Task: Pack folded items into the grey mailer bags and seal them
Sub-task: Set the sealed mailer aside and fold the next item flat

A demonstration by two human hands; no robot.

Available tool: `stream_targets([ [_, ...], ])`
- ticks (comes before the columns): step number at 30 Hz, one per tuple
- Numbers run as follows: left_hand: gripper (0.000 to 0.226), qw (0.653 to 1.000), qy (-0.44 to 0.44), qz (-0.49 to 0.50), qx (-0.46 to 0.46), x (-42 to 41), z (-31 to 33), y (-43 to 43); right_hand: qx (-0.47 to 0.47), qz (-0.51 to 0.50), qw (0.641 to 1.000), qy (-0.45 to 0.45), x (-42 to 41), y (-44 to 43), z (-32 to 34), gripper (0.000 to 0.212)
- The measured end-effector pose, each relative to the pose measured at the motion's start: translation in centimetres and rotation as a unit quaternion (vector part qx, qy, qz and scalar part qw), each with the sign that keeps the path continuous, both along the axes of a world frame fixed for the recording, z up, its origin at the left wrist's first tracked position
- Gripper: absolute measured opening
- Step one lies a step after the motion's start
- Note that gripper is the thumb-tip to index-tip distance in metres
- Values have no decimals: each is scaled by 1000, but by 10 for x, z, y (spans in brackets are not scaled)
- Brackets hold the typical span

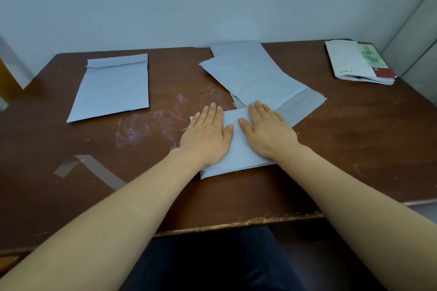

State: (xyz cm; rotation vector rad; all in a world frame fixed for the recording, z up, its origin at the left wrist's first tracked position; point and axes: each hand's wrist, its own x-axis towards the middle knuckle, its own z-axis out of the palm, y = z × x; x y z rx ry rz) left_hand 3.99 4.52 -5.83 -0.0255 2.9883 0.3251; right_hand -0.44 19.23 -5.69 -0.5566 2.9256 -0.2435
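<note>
**Pressing a mailer flat**

Left hand (205,136) and right hand (268,131) lie open, palms down on grey mailer (236,149) at table (354,137) centre, gripping nothing. Likely sealing step. Next probably: set aside; take from spare mailers (250,73).

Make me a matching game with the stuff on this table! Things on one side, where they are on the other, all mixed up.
Things:
1. mailer under both hands
2. lone flat mailer
3. stack of papers
4. clear tape strip

Places:
A. far right corner of the table
B. near left, stuck on the table
C. middle, close to the person
D. far left

Pairs: 1-C, 2-D, 3-A, 4-B
</note>
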Motion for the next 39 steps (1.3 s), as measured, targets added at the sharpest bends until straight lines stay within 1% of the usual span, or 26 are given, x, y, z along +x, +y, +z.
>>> stream_targets([
  [5, 69, 999, -31, 41, -7, 8, 4, -8, 33, -35, 999, 19, 3, 9, -3, 63],
  [7, 70, 996, -47, 59, -38, 9, 9, -8, 49, -46, 998, 17, 4, 12, -1, 63],
  [9, 66, 995, -26, 60, -69, 7, 17, 0, 54, -49, 997, 24, 3, 11, 5, 62],
  [12, 57, 998, 22, 21, -46, 7, 21, 24, 30, -8, 997, 65, 5, 0, 12, 56],
  [14, 55, 999, 16, 11, -27, 10, 14, 32, 7, 27, 999, 42, 10, -7, 8, 53],
  [16, 55, 999, 23, 16, -26, 13, 5, 32, -24, 31, 999, 13, 13, -5, 0, 53],
  [18, 55, 999, 43, 17, -28, 13, 1, 28, -39, 24, 999, 10, 12, -1, -4, 54],
  [23, 58, 999, 45, 10, -7, 15, 0, 23, -15, 13, 999, 36, 12, 0, -6, 56],
  [26, 62, 999, 15, 31, 12, 20, -1, 9, -8, -2, 1000, 17, 9, 8, -3, 56],
  [28, 64, 999, -6, 50, -8, 21, 3, 3, 19, -8, 1000, 11, 6, 13, 2, 56],
  [30, 63, 997, 5, 73, -35, 16, 8, 2, 49, -11, 998, 46, 2, 11, 7, 56],
  [31, 62, 996, 20, 74, -41, 13, 10, 4, 49, -3, 997, 62, 2, 7, 9, 55],
  [33, 58, 998, 35, 45, -32, 9, 11, 13, 18, 31, 998, 52, 5, -3, 7, 53],
  [36, 56, 999, 23, 16, -15, 7, 4, 20, -30, 48, 998, 5, 6, -10, 1, 50],
  [39, 56, 999, 25, 18, -21, 7, 0, 19, -28, 43, 999, 17, 5, -8, -3, 50],
])
